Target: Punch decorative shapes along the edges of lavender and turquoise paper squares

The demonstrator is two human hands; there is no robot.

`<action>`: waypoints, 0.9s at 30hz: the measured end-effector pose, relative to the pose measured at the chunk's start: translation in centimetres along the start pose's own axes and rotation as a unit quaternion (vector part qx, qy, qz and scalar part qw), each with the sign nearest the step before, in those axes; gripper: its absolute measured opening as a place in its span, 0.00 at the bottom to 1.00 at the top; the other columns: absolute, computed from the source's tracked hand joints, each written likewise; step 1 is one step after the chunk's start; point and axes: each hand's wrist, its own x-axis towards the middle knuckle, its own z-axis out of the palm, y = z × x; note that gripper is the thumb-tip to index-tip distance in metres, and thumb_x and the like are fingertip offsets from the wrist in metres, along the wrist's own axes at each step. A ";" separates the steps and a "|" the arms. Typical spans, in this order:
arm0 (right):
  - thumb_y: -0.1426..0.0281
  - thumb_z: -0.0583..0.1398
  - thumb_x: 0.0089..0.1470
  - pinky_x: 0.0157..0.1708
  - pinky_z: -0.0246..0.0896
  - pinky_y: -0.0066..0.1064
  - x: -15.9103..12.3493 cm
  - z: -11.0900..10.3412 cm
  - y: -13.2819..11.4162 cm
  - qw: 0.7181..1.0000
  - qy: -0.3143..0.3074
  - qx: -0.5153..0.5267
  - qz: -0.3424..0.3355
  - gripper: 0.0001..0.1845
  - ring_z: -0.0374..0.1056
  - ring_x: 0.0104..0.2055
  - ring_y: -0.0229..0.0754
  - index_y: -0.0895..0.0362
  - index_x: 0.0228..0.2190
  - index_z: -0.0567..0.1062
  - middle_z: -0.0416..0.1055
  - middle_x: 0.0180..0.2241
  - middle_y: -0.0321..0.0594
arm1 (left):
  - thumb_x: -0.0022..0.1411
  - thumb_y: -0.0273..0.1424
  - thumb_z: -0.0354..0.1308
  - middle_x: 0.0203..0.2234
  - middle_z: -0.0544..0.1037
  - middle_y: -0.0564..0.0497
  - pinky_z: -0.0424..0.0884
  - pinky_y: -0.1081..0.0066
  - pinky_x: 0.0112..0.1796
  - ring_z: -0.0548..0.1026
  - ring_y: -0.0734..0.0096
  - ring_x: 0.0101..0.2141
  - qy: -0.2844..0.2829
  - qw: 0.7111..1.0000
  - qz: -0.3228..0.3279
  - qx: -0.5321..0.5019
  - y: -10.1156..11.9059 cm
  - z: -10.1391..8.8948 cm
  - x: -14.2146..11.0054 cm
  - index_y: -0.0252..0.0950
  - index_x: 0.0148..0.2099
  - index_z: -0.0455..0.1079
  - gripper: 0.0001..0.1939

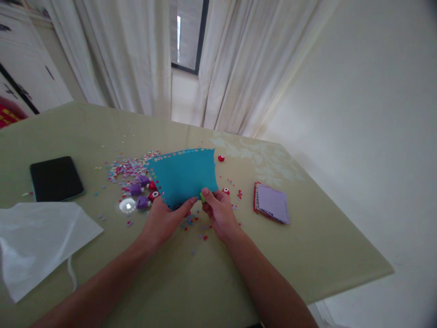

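Observation:
A blue sheet of paper (186,175) is held up above the table, its top and left edges lined with small punched holes. My left hand (164,223) is closed on its lower edge, thumb on top. My right hand (220,215) pinches a small green craft punch (202,197) at the sheet's lower right edge; the fingers cover most of it. Left of the sheet lie several purple craft punches (135,189) and red ones, partly hidden. Two more red punches, one farther back (221,158) and one beside my right hand (226,191), lie to the right.
Colourful paper confetti (131,167) is heaped behind the purple punches, with more bits under my hands. A stack of punched cards (273,203), purple on top, lies right. At left are a black tablet (56,180) and a white drawstring bag (44,241). A shiny round thing (127,206) sits nearby.

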 end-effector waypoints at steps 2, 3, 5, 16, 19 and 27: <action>0.41 0.79 0.37 0.24 0.43 0.32 0.0 0.0 0.1 1.000 0.006 -0.010 -0.007 0.35 0.48 0.23 0.34 0.53 0.20 0.70 0.58 0.19 0.29 | 0.57 0.42 0.71 0.19 0.78 0.55 0.74 0.70 0.24 0.76 0.67 0.20 0.003 1.000 0.006 -0.001 -0.1 0.0 0.0 0.39 0.34 0.77 0.13; 0.40 0.78 0.37 0.24 0.43 0.32 0.0 0.0 0.0 1.000 0.007 -0.016 -0.009 0.35 0.48 0.22 0.35 0.53 0.19 0.70 0.57 0.18 0.28 | 0.57 0.42 0.71 0.19 0.78 0.55 0.74 0.70 0.25 0.76 0.67 0.20 0.004 1.000 0.010 -0.001 -0.1 0.0 0.0 0.39 0.34 0.77 0.13; 0.39 0.78 0.37 0.24 0.42 0.32 0.0 0.0 -0.1 0.999 0.004 -0.030 -0.012 0.36 0.48 0.22 0.35 0.52 0.19 0.69 0.56 0.18 0.28 | 0.58 0.42 0.71 0.19 0.79 0.54 0.74 0.69 0.25 0.76 0.67 0.21 0.003 1.000 0.012 0.001 -0.2 0.0 0.0 0.38 0.33 0.78 0.12; 0.40 0.76 0.44 0.25 0.49 0.32 0.1 -0.2 0.2 0.997 -0.002 -0.063 -0.044 0.32 0.56 0.22 0.36 0.54 0.21 0.74 0.65 0.19 0.32 | 0.57 0.43 0.71 0.18 0.77 0.54 0.69 0.70 0.23 0.74 0.68 0.20 0.010 1.000 0.002 0.014 0.0 -0.2 0.2 0.39 0.29 0.75 0.15; 0.44 0.77 0.45 0.26 0.53 0.31 0.2 -0.4 -0.5 0.998 0.002 -0.010 -0.057 0.29 0.60 0.24 0.36 0.54 0.32 0.78 0.70 0.25 0.32 | 0.57 0.44 0.71 0.18 0.78 0.54 0.70 0.70 0.24 0.74 0.68 0.20 0.026 0.999 0.005 0.019 0.2 -0.4 0.3 0.39 0.28 0.74 0.16; 0.52 0.67 0.66 0.37 0.62 0.34 0.5 -1.6 -0.5 0.887 -0.003 -0.390 -0.246 0.17 0.68 0.32 0.42 0.54 0.37 0.81 0.77 0.33 0.39 | 0.55 0.46 0.70 0.21 0.82 0.49 0.73 0.68 0.26 0.78 0.63 0.22 0.097 0.995 -0.021 0.005 0.8 -1.1 1.0 0.39 0.26 0.76 0.17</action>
